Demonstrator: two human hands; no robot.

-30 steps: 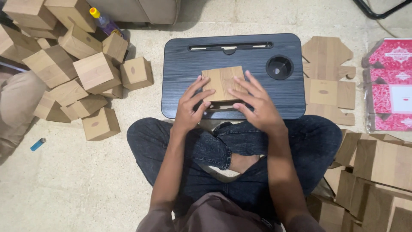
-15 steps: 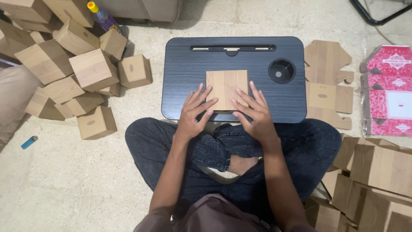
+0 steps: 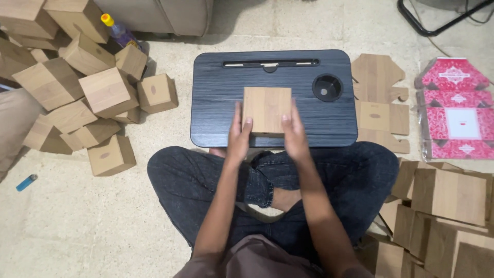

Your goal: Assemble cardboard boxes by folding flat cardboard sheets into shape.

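Wood-grain cardboard box (image 3: pixel 267 110) sits on black lap-desk tabletop (image 3: pixel 216 92), near its front edge, centre. Left hand (image 3: pixel 239 136) pressed flat vs box's left side, right hand (image 3: pixel 294 133) vs right side; both clamp it between them, thumbs on top face. Round cup recess (image 3: pixel 327 87) to right of box, on tabletop. Pile of assembled boxes (image 3: pixel 77 87) on floor left of tabletop; flat box blanks (image 3: pixel 378 98) on floor just right of it; red printed cartons (image 3: pixel 455 110) further right.
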